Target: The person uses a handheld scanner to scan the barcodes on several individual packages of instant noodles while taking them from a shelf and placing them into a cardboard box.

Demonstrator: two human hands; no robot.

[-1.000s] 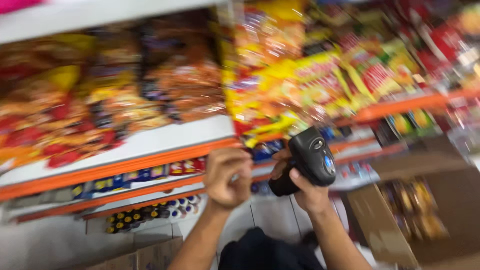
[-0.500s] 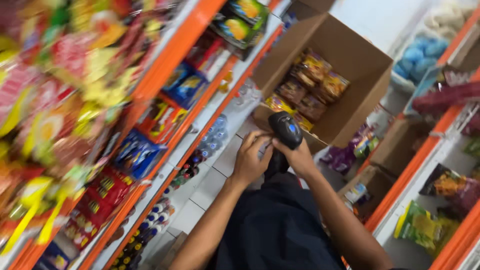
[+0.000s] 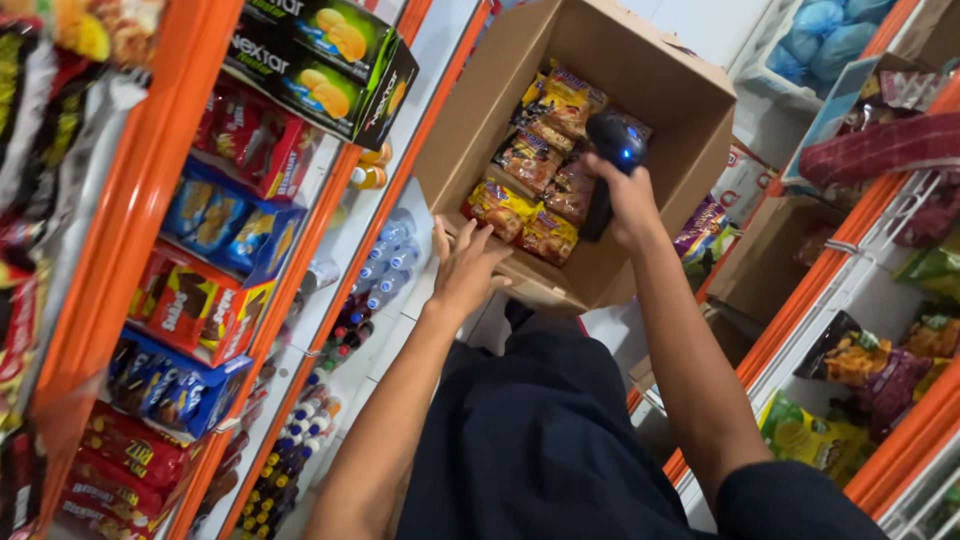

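My right hand (image 3: 632, 205) grips a black handheld scanner (image 3: 611, 158) with a small blue light, held over an open cardboard box (image 3: 680, 130) on the floor. Inside the box lie several orange and yellow snack packets (image 3: 535, 185). My left hand (image 3: 465, 265) is spread open with the fingers apart, reaching toward the box's near edge, just short of the packets. Dark clothing (image 3: 540, 440) fills the lower middle of the view.
Orange-edged shelves (image 3: 135, 215) on the left hold boxed biscuits, snack bags and small bottles (image 3: 385, 265). More orange shelves (image 3: 850, 250) on the right carry bagged snacks. Another cardboard box (image 3: 765, 260) sits behind the open one, and blue bags fill a white basket (image 3: 825, 35).
The view has swung down from the shelves to the open box. My left hand has let go of the scanner and opened toward the box; the right keeps the scanner.
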